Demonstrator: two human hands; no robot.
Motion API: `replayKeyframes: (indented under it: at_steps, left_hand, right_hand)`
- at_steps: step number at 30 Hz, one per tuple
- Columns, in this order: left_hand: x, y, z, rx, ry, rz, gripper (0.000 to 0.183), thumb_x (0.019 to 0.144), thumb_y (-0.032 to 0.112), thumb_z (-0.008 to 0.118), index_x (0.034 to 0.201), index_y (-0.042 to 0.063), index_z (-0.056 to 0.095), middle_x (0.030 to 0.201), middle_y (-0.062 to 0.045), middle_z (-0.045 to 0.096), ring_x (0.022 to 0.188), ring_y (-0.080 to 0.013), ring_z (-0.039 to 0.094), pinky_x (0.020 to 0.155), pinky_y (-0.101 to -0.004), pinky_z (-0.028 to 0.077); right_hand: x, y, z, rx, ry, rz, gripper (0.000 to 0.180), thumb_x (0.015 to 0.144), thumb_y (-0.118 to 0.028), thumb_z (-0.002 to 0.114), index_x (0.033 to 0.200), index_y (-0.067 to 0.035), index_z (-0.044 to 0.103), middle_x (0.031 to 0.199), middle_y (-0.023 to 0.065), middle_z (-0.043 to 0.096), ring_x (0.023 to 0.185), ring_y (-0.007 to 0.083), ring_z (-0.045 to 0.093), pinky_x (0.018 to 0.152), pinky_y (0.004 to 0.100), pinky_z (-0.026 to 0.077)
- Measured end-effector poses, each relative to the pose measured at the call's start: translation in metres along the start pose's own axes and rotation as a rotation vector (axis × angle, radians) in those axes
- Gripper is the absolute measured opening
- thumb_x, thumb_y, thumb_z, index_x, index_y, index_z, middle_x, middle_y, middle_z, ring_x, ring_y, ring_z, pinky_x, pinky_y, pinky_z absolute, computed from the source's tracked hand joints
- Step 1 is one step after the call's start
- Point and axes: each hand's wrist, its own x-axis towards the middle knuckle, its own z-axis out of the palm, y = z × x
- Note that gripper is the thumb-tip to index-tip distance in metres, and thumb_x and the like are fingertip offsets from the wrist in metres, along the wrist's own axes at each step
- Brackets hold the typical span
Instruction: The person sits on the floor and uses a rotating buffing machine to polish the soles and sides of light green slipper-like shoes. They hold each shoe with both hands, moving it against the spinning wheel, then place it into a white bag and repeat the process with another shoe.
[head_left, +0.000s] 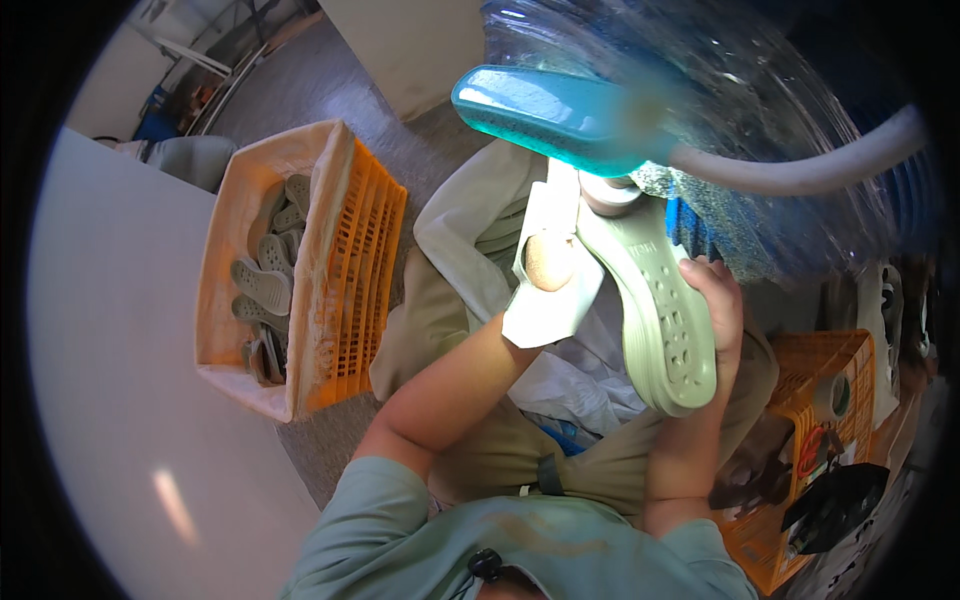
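Observation:
A pale green shoe sole (664, 322) with holes lies under the glowing teal lamp head (540, 112). My right hand (720, 300) grips the sole's right edge, thumb on its upper face. My left hand (551, 259), wrapped in a white covering with an opening at the back, is at the sole's upper left; its fingers are mostly hidden by the covering and the lamp. A white cylindrical part (609, 196) shows below the lamp, at the sole's upper end.
An orange crate (367, 255) lined with cloth holds several soles at the left, beside a pale board (135, 337). Another orange crate (825, 352) with a tape roll (831, 396) and a black bag (836, 502) stands at the right. The lamp's flexible arm (802, 172) crosses the upper right, before plastic wrap.

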Motion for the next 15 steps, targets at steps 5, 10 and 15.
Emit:
replayKeyframes:
  at_steps: [5, 10, 15]
  left_hand:
    - [-0.001, 0.004, 0.001, -0.127, 0.046, -0.054, 0.040, 0.107, 0.024, 0.043, 0.141, 0.002, 0.042, 0.133, -0.012, 0.055, 0.121, -0.0223, 0.056, 0.104, -0.0385, 0.047]
    - [0.004, 0.003, 0.005, -0.215, 0.066, -0.053, 0.038, 0.106, 0.019, 0.044, 0.140, 0.002, 0.041, 0.132, -0.012, 0.055, 0.120, -0.0208, 0.056, 0.103, -0.0369, 0.047]
    - [0.017, -0.001, -0.004, -0.380, 0.116, -0.050, 0.040, 0.105, 0.013, 0.046, 0.142, 0.002, 0.038, 0.133, -0.011, 0.053, 0.121, -0.0199, 0.055, 0.104, -0.0357, 0.045]
  right_hand:
    - [0.047, 0.028, -0.019, 0.048, -0.128, -0.033, 0.031, 0.091, -0.012, 0.065, 0.118, 0.003, 0.066, 0.105, 0.0122, 0.071, 0.090, 0.0198, 0.070, 0.080, 0.0317, 0.056]
    - [0.075, 0.053, -0.008, 0.139, -0.260, -0.215, 0.038, 0.094, -0.017, 0.060, 0.127, 0.000, 0.059, 0.119, 0.0133, 0.064, 0.105, 0.0229, 0.063, 0.090, 0.0375, 0.051]
    - [0.099, 0.044, 0.015, 0.299, -0.146, -0.260, 0.041, 0.095, -0.020, 0.056, 0.131, -0.001, 0.055, 0.126, 0.0135, 0.059, 0.112, 0.0252, 0.058, 0.095, 0.0413, 0.047]
